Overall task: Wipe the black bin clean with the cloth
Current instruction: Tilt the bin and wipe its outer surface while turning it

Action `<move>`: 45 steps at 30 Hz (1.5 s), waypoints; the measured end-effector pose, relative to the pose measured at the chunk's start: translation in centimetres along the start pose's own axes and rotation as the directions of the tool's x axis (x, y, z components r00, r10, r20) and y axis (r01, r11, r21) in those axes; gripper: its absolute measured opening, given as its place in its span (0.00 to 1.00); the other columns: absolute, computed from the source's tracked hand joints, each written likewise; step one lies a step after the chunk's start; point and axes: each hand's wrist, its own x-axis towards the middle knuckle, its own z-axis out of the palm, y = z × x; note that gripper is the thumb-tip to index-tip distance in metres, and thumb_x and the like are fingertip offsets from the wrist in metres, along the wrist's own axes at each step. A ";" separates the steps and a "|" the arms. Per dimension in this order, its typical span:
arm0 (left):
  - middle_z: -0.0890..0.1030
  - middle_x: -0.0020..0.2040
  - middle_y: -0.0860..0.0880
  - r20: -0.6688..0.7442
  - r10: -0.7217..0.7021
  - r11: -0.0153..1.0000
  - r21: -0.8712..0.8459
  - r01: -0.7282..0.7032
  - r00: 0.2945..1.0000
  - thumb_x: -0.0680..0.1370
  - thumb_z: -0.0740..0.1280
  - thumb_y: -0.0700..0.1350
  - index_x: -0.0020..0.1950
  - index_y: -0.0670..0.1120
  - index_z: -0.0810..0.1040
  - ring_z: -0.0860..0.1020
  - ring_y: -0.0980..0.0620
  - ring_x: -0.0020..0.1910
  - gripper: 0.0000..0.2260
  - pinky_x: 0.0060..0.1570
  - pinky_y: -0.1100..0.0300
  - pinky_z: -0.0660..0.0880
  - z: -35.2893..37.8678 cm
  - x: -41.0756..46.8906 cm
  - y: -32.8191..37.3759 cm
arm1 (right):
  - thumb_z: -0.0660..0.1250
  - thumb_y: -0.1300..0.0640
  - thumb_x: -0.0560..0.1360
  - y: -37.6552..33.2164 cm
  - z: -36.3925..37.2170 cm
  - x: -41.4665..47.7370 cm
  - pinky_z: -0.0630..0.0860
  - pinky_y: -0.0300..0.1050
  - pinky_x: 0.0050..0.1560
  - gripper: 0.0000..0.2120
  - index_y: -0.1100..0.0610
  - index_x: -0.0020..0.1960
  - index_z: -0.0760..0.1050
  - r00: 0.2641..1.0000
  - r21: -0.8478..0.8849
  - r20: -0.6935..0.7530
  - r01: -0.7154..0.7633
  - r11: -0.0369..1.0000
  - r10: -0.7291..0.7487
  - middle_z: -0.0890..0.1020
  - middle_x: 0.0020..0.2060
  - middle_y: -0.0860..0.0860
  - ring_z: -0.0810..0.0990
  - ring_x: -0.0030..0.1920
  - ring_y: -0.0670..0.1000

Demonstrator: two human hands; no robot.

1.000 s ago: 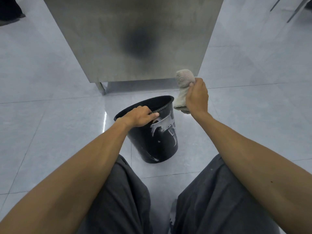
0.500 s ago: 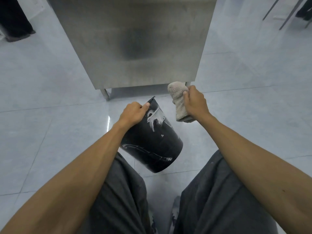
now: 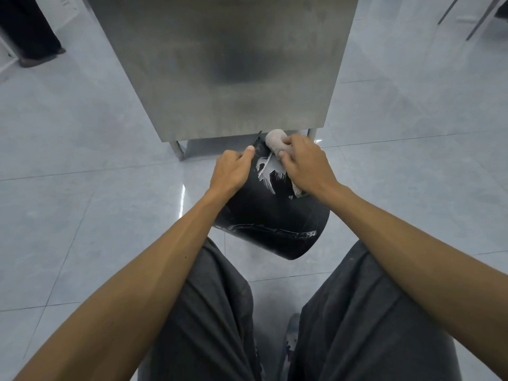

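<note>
Your left hand (image 3: pixel 231 171) pinches the rim of the one black bin (image 3: pixel 272 215), tipped away from you on the floor (image 3: pixel 82 188), its long axis running from your knees outward. Your right hand (image 3: pixel 305 166), closed on the single cloth (image 3: pixel 275 140), presses it just right of the white smear (image 3: pixel 265 171).

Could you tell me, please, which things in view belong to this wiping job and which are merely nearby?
Part of the job:
- black plastic bin, tilted, white smears on its side
- grey-beige cloth
- left hand gripping the rim
- right hand pressing the cloth

Merely nearby:
- steel cabinet
- pale tiled floor
</note>
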 end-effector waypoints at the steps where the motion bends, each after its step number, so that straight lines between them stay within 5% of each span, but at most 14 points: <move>1: 0.66 0.27 0.49 -0.006 -0.001 1.000 -0.006 0.001 1.000 0.83 0.62 0.54 0.27 0.47 0.61 0.66 0.48 0.30 0.26 0.35 0.54 0.64 -0.1 0.0 0.0 | 0.65 0.54 0.81 -0.2 0.0 -0.1 0.76 0.52 0.52 0.13 0.59 0.62 0.76 1.000 0.038 -0.009 0.013 0.999 -0.013 0.82 0.57 0.55 0.80 0.55 0.56; 5: 0.67 0.28 0.48 -0.013 0.002 0.998 -0.057 -0.002 1.000 0.82 0.62 0.55 0.28 0.46 0.65 0.67 0.49 0.31 0.24 0.36 0.53 0.64 -0.5 -0.1 -0.3 | 0.73 0.50 0.75 -0.5 -0.5 0.1 0.74 0.40 0.54 0.15 0.54 0.59 0.78 0.999 0.211 0.027 -0.033 0.977 0.028 0.82 0.55 0.49 0.78 0.53 0.46; 9: 0.67 0.28 0.46 -0.019 0.015 0.993 -0.113 -0.017 1.000 0.81 0.63 0.55 0.30 0.44 0.69 0.66 0.49 0.31 0.23 0.34 0.54 0.64 -0.9 -0.4 -0.3 | 0.71 0.48 0.78 -0.6 -1.1 0.4 0.66 0.26 0.53 0.14 0.50 0.61 0.77 0.990 0.325 0.124 -0.101 0.940 0.064 0.77 0.59 0.46 0.75 0.57 0.42; 13: 0.64 0.27 0.48 -0.060 0.041 0.990 -0.136 -0.049 0.997 0.82 0.64 0.53 0.27 0.46 0.62 0.63 0.49 0.29 0.26 0.32 0.56 0.60 -1.2 -0.6 0.0 | 0.66 0.53 0.82 -1.0 -1.8 0.7 0.69 0.36 0.64 0.07 0.51 0.59 0.78 0.984 0.439 0.160 -0.138 0.888 0.074 0.73 0.68 0.42 0.71 0.67 0.42; 15: 0.62 0.26 0.49 -0.074 0.066 0.984 -0.159 -0.077 0.995 0.82 0.64 0.52 0.26 0.48 0.60 0.62 0.50 0.28 0.27 0.30 0.57 0.59 -1.2 -0.9 0.3 | 0.66 0.52 0.82 -1.1 -2.2 0.8 0.71 0.47 0.68 0.08 0.51 0.61 0.74 0.987 0.396 0.153 -0.102 0.912 0.044 0.75 0.70 0.42 0.73 0.68 0.43; 20: 0.65 0.24 0.52 -0.113 0.083 0.966 -0.234 -0.108 0.990 0.83 0.63 0.50 0.25 0.48 0.63 0.63 0.54 0.25 0.26 0.27 0.62 0.61 -0.8 -1.8 0.7 | 0.60 0.49 0.84 -2.3 -1.7 -0.8 0.64 0.51 0.74 0.26 0.48 0.80 0.59 0.993 0.261 0.104 0.030 0.965 -0.059 0.64 0.80 0.47 0.61 0.80 0.52; 27: 0.68 0.25 0.51 -0.144 0.044 0.954 -0.289 -0.084 0.989 0.84 0.63 0.51 0.25 0.49 0.67 0.65 0.56 0.25 0.26 0.29 0.60 0.65 -0.8 -2.5 1.2 | 0.64 0.47 0.81 -2.6 -0.7 -4.0 0.59 0.62 0.78 0.30 0.56 0.80 0.63 0.935 -0.070 0.040 0.353 0.933 -0.351 0.64 0.80 0.55 0.61 0.80 0.61; 31: 0.76 0.33 0.32 -0.141 0.042 0.936 -0.341 -0.088 0.989 0.80 0.61 0.58 0.35 0.32 0.73 0.72 0.46 0.33 0.29 0.35 0.44 0.73 -1.5 -2.3 0.9 | 0.63 0.54 0.82 -1.8 0.1 -5.5 0.59 0.62 0.78 0.27 0.55 0.80 0.63 0.825 -0.264 0.136 0.564 0.782 -0.549 0.62 0.81 0.56 0.59 0.80 0.62; 34: 0.77 0.35 0.35 -0.142 0.038 0.936 -0.340 -0.085 0.989 0.80 0.59 0.59 0.40 0.28 0.74 0.72 0.46 0.35 0.31 0.37 0.46 0.73 -1.6 -2.4 1.2 | 0.62 0.58 0.84 -1.1 -0.1 -4.7 0.61 0.61 0.78 0.25 0.57 0.80 0.64 0.809 -0.266 0.082 0.580 0.769 -0.582 0.65 0.80 0.56 0.62 0.79 0.62; 36: 0.75 0.34 0.38 -0.170 0.040 0.930 -0.354 -0.099 0.985 0.83 0.60 0.54 0.38 0.29 0.73 0.71 0.47 0.35 0.28 0.38 0.51 0.70 -1.6 -2.5 1.4 | 0.63 0.60 0.82 -1.2 -0.6 -3.7 0.64 0.60 0.76 0.26 0.59 0.79 0.65 0.864 -0.231 -0.014 0.488 0.842 -0.504 0.68 0.77 0.57 0.66 0.77 0.61; 39: 0.78 0.40 0.30 -0.167 0.061 0.929 -0.352 -0.117 0.984 0.82 0.60 0.55 0.41 0.28 0.75 0.74 0.46 0.39 0.28 0.43 0.50 0.74 -1.2 -2.5 1.1 | 0.64 0.58 0.81 -0.5 -2.1 -2.1 0.74 0.51 0.66 0.24 0.58 0.76 0.69 0.987 0.002 -0.128 0.097 0.995 -0.095 0.78 0.69 0.56 0.76 0.67 0.57; 42: 0.80 0.41 0.30 -0.168 0.088 0.934 -0.328 -0.140 0.982 0.80 0.60 0.59 0.40 0.29 0.74 0.75 0.45 0.38 0.31 0.43 0.50 0.75 -1.2 -2.7 1.1 | 0.62 0.54 0.82 0.8 -3.5 -0.9 0.71 0.43 0.59 0.23 0.53 0.77 0.69 0.955 0.175 -0.037 -0.284 0.943 0.294 0.79 0.68 0.53 0.79 0.64 0.56; 45: 0.77 0.36 0.30 -0.186 0.096 0.936 -0.317 -0.152 0.978 0.84 0.61 0.53 0.35 0.31 0.70 0.71 0.45 0.34 0.28 0.39 0.51 0.72 -1.2 -2.7 1.4 | 0.61 0.53 0.82 0.3 -3.2 -0.9 0.72 0.47 0.65 0.22 0.52 0.76 0.68 0.937 0.256 -0.019 -0.332 0.908 0.348 0.78 0.69 0.51 0.77 0.66 0.55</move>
